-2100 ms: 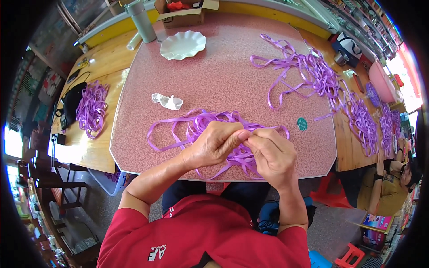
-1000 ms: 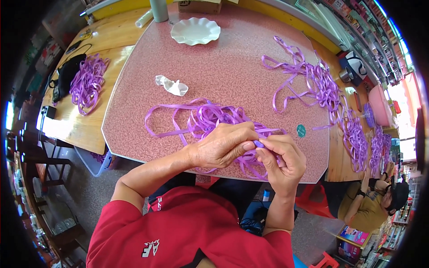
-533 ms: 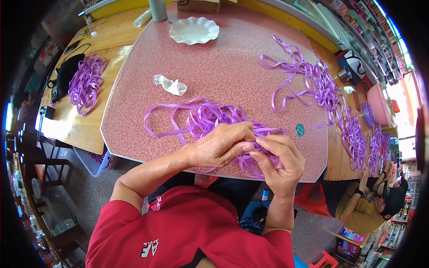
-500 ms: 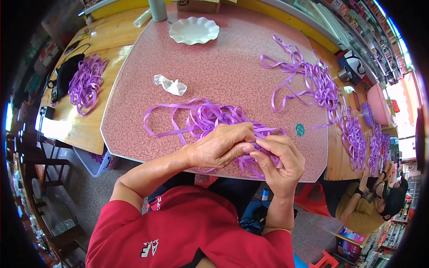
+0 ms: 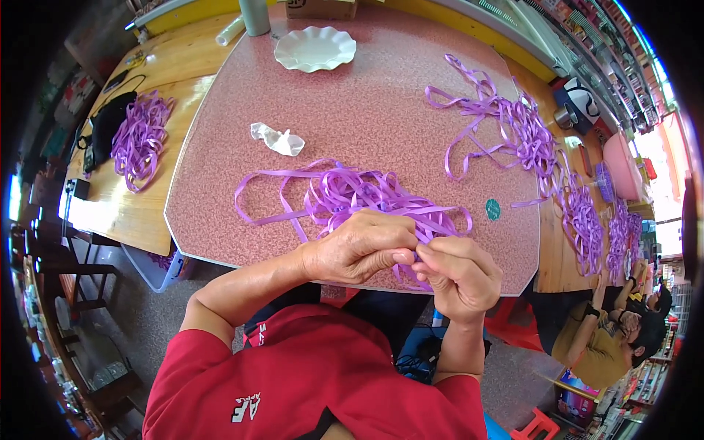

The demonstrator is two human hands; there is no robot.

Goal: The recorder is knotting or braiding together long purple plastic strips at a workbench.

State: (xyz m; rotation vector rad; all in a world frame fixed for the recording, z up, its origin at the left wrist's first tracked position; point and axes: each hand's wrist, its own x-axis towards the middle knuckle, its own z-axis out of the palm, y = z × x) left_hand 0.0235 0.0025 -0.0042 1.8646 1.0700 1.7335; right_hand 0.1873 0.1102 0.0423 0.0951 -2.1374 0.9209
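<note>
A loose heap of purple ribbon (image 5: 345, 192) lies near the front edge of the pink speckled table (image 5: 220, 176). Over its near side, my left hand (image 5: 364, 247) pinches a piece of the ribbon between thumb and curled fingers. My right hand (image 5: 463, 275) meets it fingertip to fingertip and is closed on the same ribbon. Only a small purple bit shows between the two hands; the fingers hide the rest. Several strands hang beneath the hands at the table's edge.
More purple ribbon (image 5: 524, 136) is piled on the table's right side, and another bundle (image 5: 141, 139) rests on the wooden table at left. Crumpled white tissue (image 5: 279, 139) and a scalloped white plate (image 5: 315, 49) lie farther back. A co-worker (image 5: 609, 337) sits at right beside more ribbon.
Both hands have shifted slightly downward, toward me, still pinching the ribbon. The right hand's fingers have curled in more. The heap has barely moved.
</note>
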